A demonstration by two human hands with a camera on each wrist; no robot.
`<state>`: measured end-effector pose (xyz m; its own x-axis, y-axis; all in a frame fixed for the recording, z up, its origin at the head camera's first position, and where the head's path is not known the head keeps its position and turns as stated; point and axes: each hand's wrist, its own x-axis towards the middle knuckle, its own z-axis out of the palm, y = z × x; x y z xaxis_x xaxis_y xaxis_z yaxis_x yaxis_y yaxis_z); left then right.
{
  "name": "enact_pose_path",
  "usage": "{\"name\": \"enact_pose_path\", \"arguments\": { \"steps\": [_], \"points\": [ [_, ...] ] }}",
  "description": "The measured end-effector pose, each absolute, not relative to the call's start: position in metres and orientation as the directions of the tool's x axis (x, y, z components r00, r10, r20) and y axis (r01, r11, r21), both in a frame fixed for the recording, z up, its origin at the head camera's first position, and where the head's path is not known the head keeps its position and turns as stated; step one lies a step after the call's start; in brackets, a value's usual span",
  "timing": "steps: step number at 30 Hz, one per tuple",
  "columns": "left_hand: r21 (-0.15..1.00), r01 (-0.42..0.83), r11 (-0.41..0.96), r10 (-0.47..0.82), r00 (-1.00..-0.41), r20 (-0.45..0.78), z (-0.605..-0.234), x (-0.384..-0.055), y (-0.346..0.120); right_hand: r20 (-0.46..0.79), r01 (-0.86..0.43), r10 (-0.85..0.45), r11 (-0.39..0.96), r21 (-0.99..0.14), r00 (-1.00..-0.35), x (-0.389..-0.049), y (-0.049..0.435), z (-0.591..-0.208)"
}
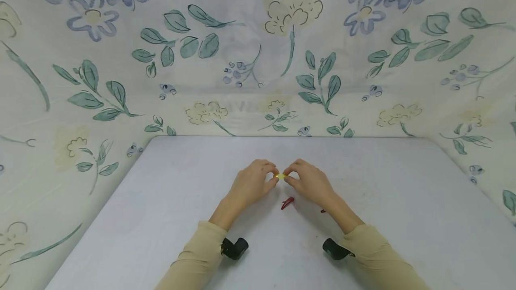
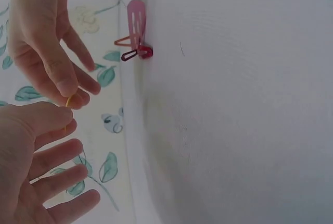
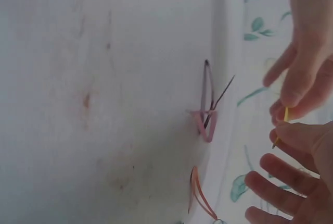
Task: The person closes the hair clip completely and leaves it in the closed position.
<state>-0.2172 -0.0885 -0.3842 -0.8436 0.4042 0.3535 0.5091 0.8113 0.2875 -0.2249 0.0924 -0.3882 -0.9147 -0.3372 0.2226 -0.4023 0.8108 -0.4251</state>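
Note:
A small yellow hair clip (image 1: 281, 176) is held between both hands above the white table. My left hand (image 1: 253, 181) pinches its left end with thumb and index finger, and my right hand (image 1: 309, 183) pinches the opposite end the same way. Seen edge-on in the left wrist view, the yellow clip (image 2: 68, 101) is a thin strip, partly hidden by fingertips. The other fingers of the left hand (image 2: 31, 156) spread loosely. In the right wrist view, the right hand (image 3: 296, 177) also has its lower fingers extended away from the clip.
Below the hands, a red hair clip (image 1: 288, 202) lies on the white table (image 1: 181, 182). A pink snap clip (image 2: 136, 18) and an orange clip (image 3: 200, 193) show in the wrist views. Black wrist cameras hang by both sleeves; flowered cloth (image 1: 242, 57) rises behind.

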Motion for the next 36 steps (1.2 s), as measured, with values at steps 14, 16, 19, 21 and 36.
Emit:
{"name": "enact_pose_path", "arguments": {
  "steps": [14,16,19,21,36],
  "points": [
    [0.305,0.416,0.857,0.372,-0.908,0.193,-0.379,-0.239,-0.087,0.118,-0.389,-0.371,0.862,-0.325,-0.921,-0.245,0.088,-0.381],
    [0.298,0.413,0.861,0.374,-0.91,0.181,-0.379,-0.242,-0.087,0.104,-0.381,-0.367,0.865,-0.326,-0.924,-0.247,0.087,-0.383],
    [0.28,0.417,0.865,0.385,-0.908,0.165,-0.381,-0.245,-0.086,0.081,-0.369,-0.362,0.874,-0.316,-0.929,-0.249,0.086,-0.387],
    [0.266,0.424,0.866,0.395,-0.905,0.158,-0.383,-0.247,-0.086,0.066,-0.36,-0.358,0.882,-0.302,-0.931,-0.251,0.085,-0.389],
    [0.191,0.466,0.864,0.437,-0.882,0.175,-0.397,-0.249,-0.084,0.006,-0.367,-0.377,0.897,-0.245,-0.926,-0.256,0.076,-0.396]
  ]
}}
